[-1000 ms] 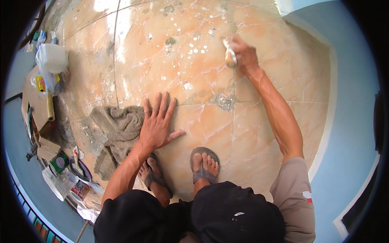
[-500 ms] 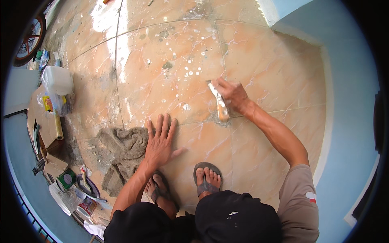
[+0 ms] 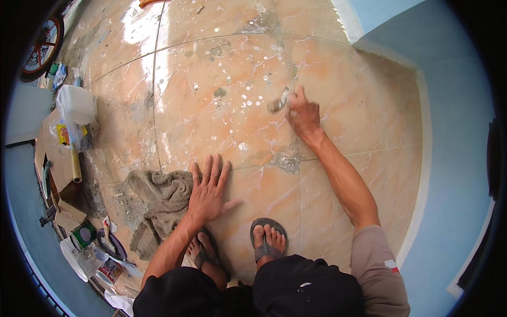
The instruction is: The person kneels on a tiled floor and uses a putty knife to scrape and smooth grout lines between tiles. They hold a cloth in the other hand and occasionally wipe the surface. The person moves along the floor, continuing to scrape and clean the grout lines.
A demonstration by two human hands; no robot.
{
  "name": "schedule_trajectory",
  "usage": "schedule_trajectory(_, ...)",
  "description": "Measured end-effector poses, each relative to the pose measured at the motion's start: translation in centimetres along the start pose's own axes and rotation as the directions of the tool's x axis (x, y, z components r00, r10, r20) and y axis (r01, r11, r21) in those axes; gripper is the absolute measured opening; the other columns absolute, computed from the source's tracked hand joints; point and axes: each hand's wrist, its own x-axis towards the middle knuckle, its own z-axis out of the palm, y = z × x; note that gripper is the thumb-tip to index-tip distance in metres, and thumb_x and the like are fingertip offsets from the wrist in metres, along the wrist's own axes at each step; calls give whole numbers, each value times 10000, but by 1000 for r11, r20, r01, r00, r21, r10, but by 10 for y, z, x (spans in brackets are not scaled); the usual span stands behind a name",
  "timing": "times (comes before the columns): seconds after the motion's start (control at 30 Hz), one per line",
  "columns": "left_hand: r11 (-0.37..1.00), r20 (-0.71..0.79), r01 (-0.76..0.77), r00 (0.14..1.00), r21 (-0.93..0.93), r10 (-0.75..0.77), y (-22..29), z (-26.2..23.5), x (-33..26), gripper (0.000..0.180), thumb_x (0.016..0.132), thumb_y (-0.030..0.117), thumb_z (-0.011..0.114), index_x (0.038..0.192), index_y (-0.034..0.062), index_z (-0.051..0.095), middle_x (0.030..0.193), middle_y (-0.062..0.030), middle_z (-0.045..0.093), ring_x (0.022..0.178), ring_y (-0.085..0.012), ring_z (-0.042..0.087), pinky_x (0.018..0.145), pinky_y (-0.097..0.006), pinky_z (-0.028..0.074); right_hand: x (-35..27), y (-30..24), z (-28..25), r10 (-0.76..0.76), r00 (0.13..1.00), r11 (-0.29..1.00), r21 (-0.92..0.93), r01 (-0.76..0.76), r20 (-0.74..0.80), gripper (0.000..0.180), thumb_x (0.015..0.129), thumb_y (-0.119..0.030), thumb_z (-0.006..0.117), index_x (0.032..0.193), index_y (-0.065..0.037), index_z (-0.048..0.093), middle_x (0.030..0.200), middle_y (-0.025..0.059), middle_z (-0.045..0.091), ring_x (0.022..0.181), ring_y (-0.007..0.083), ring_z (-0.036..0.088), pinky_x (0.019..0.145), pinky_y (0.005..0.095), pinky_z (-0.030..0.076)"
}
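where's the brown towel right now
In the head view, the brown towel lies crumpled on the tiled floor, left of centre, close along the left side of the person's left hand, with the cardboard box farther left.

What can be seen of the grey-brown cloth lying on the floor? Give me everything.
The crumpled grey-brown cloth looks like looped towelling, thick and rough. It lies loosely bunched on the glossy orange-beige marbled tile floor, its upper part heaped in curving folds, its lower end trailing toward the person. Its right side meets the bare, flat-spread left hand and wrist; whether they press on it cannot be told. No whole outline shows, so its full shape is unclear.
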Motion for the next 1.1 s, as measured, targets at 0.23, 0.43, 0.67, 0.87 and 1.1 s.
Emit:
schedule_trajectory(0.23, 1000, -11, 14, 1000, 3, -14, -3, 5, -5, 1177, 853, 779, 612, 1637, -26, 262, 1704, -312, 176, 1607, -470, 89, 1253, -698, -4, 13, -43, 9, 189, 979, 981, -61, -185, 74, 98, 906, -59, 614, 926, 32, 646, 1011, 209, 595, 701, 372, 738, 630, 496, 610)
schedule_trajectory(0.43, 1000, 3, 19, 1000, 2, -20, -3, 4, -5, 1184, 849, 762, 635, 1635, -37, 254, 1709, -307, 170, 1609, -468, 82, 1256, -692, -4, 24, -51, 10, 247, 966, 969, -32, -245, 82, 77, 918, -30, 598, 941, 16, 654, 1000, 218, 607, 712, 403, 732, 630, 514, 602)
schedule_trajectory(0.67, 1000, -3, 16, 1000, 17, -16, -6, 6, -5, 1182, 853, 757, 636, 1638, -35, 244, 1713, -303, 160, 1610, -467, 71, 1255, -691, -12, 19, -66, 4, 193, 971, 980, -81, -183, 144, 120, 926, -51, 611, 859, 17, 683, 970, 208, 632, 718, 344, 752, 626, 439, 611)
schedule_trajectory(0.87, 1000, 2, 11, 1000, 15, -11, -3, 7, -8, 1166, 866, 756, 623, 1637, -34, 249, 1708, -306, 171, 1607, -473, 77, 1255, -693, -11, 30, -65, 8, 280, 956, 960, -42, -277, 83, 118, 920, -60, 620, 877, 23, 692, 940, 208, 626, 715, 333, 757, 616, 444, 618)
schedule_trajectory(1.1, 1000, -7, 7, 1000, 26, -7, -3, 7, -4, 1170, 867, 758, 621, 1638, -36, 240, 1708, -306, 171, 1605, -475, 81, 1256, -690, -12, 25, -52, 5, 308, 950, 951, -54, -305, 45, 155, 920, -70, 615, 954, 50, 707, 993, 209, 629, 727, 358, 753, 661, 451, 625)
